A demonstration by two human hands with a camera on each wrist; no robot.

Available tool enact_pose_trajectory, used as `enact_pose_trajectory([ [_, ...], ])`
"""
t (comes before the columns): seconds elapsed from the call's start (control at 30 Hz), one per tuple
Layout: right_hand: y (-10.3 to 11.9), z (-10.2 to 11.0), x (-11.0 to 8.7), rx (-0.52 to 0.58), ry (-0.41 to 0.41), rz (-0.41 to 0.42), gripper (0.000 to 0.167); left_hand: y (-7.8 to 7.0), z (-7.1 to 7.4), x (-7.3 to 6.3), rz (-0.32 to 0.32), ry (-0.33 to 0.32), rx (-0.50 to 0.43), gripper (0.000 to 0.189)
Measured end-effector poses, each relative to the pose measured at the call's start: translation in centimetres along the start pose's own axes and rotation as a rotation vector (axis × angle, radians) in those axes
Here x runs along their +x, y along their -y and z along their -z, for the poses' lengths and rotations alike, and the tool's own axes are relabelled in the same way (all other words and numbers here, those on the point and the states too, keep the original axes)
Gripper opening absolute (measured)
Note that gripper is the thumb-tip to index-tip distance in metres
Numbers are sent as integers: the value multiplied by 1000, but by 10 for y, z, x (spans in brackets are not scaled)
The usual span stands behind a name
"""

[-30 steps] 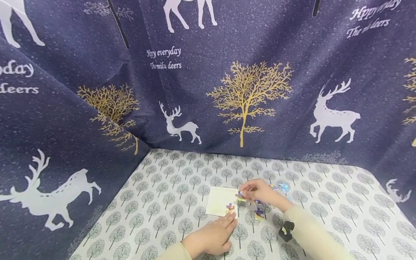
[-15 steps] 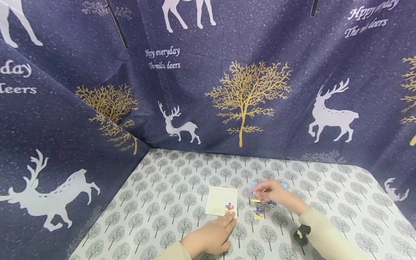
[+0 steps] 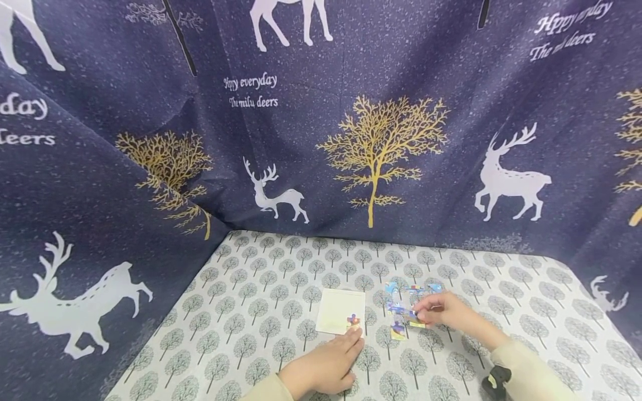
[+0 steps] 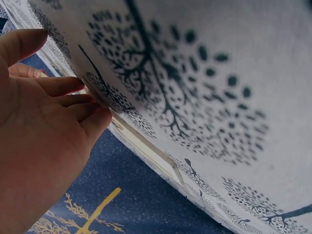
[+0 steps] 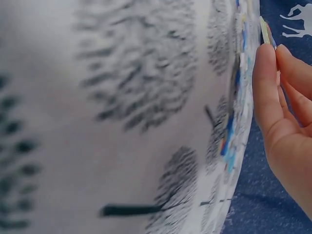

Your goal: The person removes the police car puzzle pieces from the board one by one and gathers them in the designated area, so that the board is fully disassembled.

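A small pale puzzle tray (image 3: 333,306) lies on the tablecloth in the head view. One purple and orange jigsaw piece (image 3: 353,320) sits in its lower right corner. My left hand (image 3: 328,362) lies with straight fingers touching the tray's near edge around that corner. To the right of the tray, my right hand (image 3: 446,314) is over loose jigsaw pieces. In the right wrist view, its thumb and index finger pinch a thin jigsaw piece (image 5: 266,31), seen nearly edge-on. The fingertips partly hide that piece.
Several loose jigsaw pieces are grouped right of the tray, including a purple and yellow one (image 3: 398,331) and a light blue one (image 3: 391,288). A tree-patterned cloth (image 3: 281,278) covers the table. A dark blue deer-print curtain (image 3: 311,139) hangs behind and at the left.
My right hand has moved right, from the tray's right edge to the loose pieces. A jigsaw piece now lies uncovered where it was half a second ago. My left hand has stayed put.
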State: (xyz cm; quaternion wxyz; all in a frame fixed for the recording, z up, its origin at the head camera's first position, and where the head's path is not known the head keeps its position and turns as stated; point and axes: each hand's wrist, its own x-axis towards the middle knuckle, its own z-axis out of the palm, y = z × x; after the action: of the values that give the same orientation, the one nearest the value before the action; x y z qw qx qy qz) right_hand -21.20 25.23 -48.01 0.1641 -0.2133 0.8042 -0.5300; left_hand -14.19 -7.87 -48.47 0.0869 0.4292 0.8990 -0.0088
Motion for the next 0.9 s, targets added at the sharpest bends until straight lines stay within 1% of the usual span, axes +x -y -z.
enact_pose_trajectory([
  [0.07, -2, 1, -5, 21, 12, -9, 28, 0, -1, 0, -2, 0, -1, 66],
  [0.23, -8, 1, -14, 40, 56, 10, 27, 2, -3, 1, -3, 8, -14, 67],
  [0.4, -12, 1, -19, 20, 82, 3, 28, 2, -3, 1, -1, 7, -12, 67],
  [0.47, -13, -1, -20, 18, 85, 3, 29, 2, -2, 1, 1, 2, -4, 67],
  [0.57, -13, -3, -19, 52, 92, 15, 29, 2, -3, 0, 5, 1, 0, 67],
  [0.7, -14, -5, -18, 81, 95, 30, 26, 2, -3, 0, 6, 13, -7, 66],
  [0.9, -18, -5, -15, 23, 82, 60, 22, 2, -1, 0, 2, 14, -23, 66],
])
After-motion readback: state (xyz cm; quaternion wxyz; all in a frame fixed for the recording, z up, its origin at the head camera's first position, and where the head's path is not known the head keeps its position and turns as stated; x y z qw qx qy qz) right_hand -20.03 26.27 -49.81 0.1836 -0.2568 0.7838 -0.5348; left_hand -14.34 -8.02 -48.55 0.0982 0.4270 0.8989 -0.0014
